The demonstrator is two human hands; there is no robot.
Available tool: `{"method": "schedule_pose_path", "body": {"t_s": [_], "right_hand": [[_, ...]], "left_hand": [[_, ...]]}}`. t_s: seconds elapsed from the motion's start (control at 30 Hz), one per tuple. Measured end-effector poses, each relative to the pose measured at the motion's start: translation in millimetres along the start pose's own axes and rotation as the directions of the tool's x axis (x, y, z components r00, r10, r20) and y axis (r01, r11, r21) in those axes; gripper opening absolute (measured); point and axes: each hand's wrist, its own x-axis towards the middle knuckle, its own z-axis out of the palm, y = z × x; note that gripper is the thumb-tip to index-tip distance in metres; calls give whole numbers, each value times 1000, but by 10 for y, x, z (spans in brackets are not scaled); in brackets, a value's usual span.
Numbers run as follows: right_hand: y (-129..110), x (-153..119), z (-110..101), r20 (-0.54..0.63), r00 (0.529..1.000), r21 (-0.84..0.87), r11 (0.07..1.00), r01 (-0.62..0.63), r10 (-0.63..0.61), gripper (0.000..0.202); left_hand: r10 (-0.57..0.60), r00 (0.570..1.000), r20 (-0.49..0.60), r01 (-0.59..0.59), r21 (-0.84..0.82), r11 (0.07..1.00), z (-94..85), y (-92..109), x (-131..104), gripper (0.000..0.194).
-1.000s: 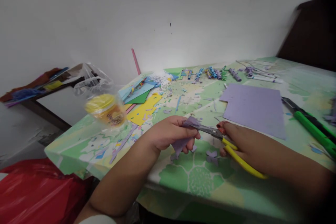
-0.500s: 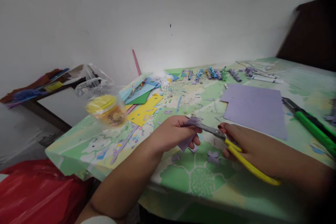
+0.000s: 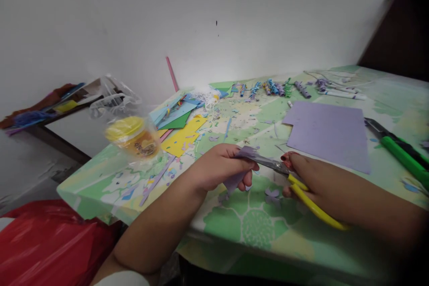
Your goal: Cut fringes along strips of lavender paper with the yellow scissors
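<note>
The left hand [image 3: 217, 167] is clenched around a small folded scrap of lilac paper [image 3: 234, 181], pinching it just above the worktop [image 3: 268, 228], which is covered in a green, floral-patterned plastic cloth. The right hand [image 3: 311, 178] grips the yellow-handled scissors [image 3: 295, 183], fingers wrapped on the loops, with the grey blades meeting the upper edge of the scrap, right beside the left thumb. The blades look nearly closed, though motion blur makes that hard to judge.

To cut well here, I would hold the paper taut close to the cut line, keep the thumb clear of the blades, and turn the paper instead of the scissors, taking short snips.

A few small lilac cut-outs [image 3: 272, 195] lie on the cloth just below the hands. A large lilac sheet with a notch cut from its corner [image 3: 326, 134] lies flat behind the right hand. Near the right edge lies a green-handled utility knife [image 3: 402, 154]. To the left sit a yellow-lidded clear jar [image 3: 132, 136] and a fan of blue, green and yellow paper sheets [image 3: 179, 127].
</note>
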Motion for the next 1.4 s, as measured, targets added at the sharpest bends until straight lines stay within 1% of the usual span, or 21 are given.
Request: {"method": "schedule_pose_path", "body": {"t_s": [0.17,0.27,0.4,0.53,0.7,0.83,0.93,1.03,1.13,1.27,1.4], "right_hand": [[67,21,24,1,1000,-22,1000,13,-13,34],[71,21,-16,6,1000,-24,1000,-1,1,39],[34,3,-93,54,998,45,998,-40,38,36],[35,-10,-113,43,995,33,995,-90,89,38],[53,-29,-105,88,996,105,994,-38,29,39],[59,-42,-104,75,996,85,995,-45,39,39],[53,-48,-89,67,997,79,995,-55,49,41],[26,-61,-73,106,993,77,995,-68,59,43],[-3,-74,-74,134,989,68,995,-77,67,46],[9,-82,-76,107,992,70,995,-78,70,46],[43,-87,-60,72,995,57,995,-78,74,46]], "left_hand": [[1,994,107,7,-77,997,-67,-44,20,5],[8,991,135,2,-80,997,-87,-43,8,7],[27,995,93,-20,-83,996,-87,-19,-10,11],[20,999,49,-17,-68,998,-69,-7,-9,10],[21,1000,-21,-21,-23,1000,-21,9,-21,6],[28,997,-72,-26,22,999,8,37,-32,4],[9,999,-50,-6,50,999,25,38,-29,6],[-15,1000,-16,16,64,998,46,29,-25,9],[-23,1000,-22,24,79,997,61,27,-29,9],[-28,999,-32,31,91,995,65,23,-35,8],[-9,999,-42,12,72,997,61,12,-34,7]]}}
